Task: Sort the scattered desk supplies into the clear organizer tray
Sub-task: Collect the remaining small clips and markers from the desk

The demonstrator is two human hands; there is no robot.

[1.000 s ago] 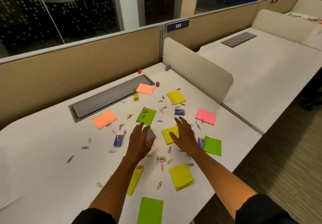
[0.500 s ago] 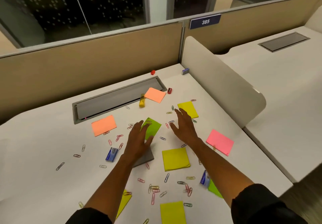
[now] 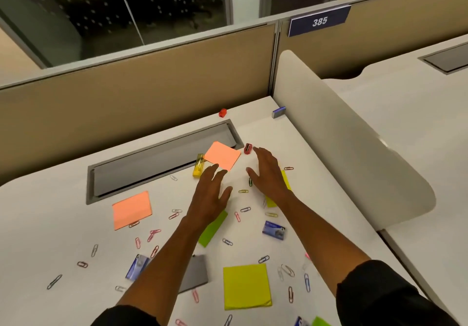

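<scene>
— What has changed for you since half a second ago?

— Both your hands have gone farther out across the desk [image 3: 50, 224]. Your left hand [image 3: 210, 194], which was lying by the green sticky note [image 3: 211, 228] and the grey flat pad [image 3: 196, 272], is now beyond them, its fingertips close to the near edge of the far orange sticky note [image 3: 222, 157]. Your right hand [image 3: 269, 173] has passed over the yellow sticky note [image 3: 286, 181] it was just short of, and now covers most of it. The view has tipped too: the grey pad and the big yellow-green note pad [image 3: 245, 286] sit lower in frame than they did.

— And how are your hands held?

— Palms down, both arms stretched forward and nearly parallel, dark sleeves at the bottom edge. Your left hand is spread, fingers straight and a little apart, thumb out to the right. Your right hand is also spread and holds nothing; its longest fingertip is just beside the red sharpener [image 3: 248, 148]. Whether either palm touches the desk, I cannot tell.

— Where do the supplies lie?

— Still loose on the desk. Paper clips [image 3: 244, 209] are scattered around and between your forearms. The yellow lighter-shaped item [image 3: 198, 168] lies just left of your left fingertips, touching the orange note's corner. One blue staple box [image 3: 274, 230] is right of your right forearm, another [image 3: 136, 266] left of your left one. A second orange sticky note [image 3: 132, 209] lies well to the left. The clear organizer tray does not show in this view.
</scene>
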